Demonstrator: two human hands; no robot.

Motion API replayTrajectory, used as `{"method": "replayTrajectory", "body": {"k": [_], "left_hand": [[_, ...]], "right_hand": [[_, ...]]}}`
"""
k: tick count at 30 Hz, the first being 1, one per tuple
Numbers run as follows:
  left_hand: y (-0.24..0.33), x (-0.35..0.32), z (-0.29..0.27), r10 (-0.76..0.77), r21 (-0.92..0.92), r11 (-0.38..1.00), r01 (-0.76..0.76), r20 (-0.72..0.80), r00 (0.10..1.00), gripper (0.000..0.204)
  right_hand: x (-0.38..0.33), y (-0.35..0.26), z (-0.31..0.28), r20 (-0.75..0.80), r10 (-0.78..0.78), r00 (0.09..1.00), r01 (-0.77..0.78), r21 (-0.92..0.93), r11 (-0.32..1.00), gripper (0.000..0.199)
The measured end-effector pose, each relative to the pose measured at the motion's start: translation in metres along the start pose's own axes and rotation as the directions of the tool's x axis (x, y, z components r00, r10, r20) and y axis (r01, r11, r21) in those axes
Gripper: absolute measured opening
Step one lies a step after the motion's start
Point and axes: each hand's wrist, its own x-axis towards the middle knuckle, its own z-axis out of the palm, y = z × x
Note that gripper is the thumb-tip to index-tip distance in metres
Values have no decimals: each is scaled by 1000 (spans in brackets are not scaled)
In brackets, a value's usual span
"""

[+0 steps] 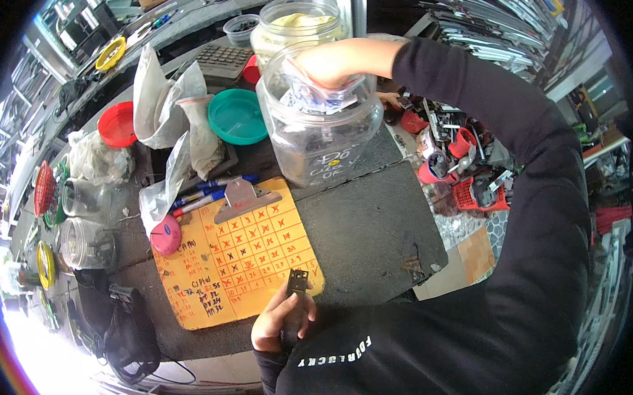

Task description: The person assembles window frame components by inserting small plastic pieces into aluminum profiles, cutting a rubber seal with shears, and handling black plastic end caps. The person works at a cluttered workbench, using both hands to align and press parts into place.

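My left hand (278, 319) is closed around a small black rectangular part (298, 281) with light metal spots on its face, held above the lower right corner of a yellow clipboard board (194, 298). The board carries a handwritten grid of numbers and crosses. My right hand (332, 63) reaches down through the mouth of a large clear plastic jar (293, 152) with handwriting on its side. White plastic bags (319, 98) lie inside the jar around that hand. Its fingers are hidden, so I cannot see what they hold.
Left of the jar are a green lid (237, 116), a red lid (117, 125) and plastic bags (158, 98). Pens (200, 200) and a pink round object (165, 236) lie by the clipboard. Another jar (298, 22) stands behind. Red baskets (475, 194) with parts are at right.
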Motion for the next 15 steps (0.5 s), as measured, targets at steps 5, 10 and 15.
{"method": "replayTrajectory", "body": {"k": [5, 10, 15], "left_hand": [[0, -1, 0, 31, -37, 999, -32, -5, 999, 46], [1, 2, 5, 13, 29, 1000, -11, -61, 998, 50], [2, 3, 10, 107, 68, 992, -106, -25, 994, 47]], "right_hand": [[-6, 1, 12, -167, 51, 985, -33, 105, 994, 17], [-15, -7, 15, -253, 55, 966, -36, 79, 996, 18], [-26, -15, 7, -303, 70, 951, -83, -30, 996, 18]]}}
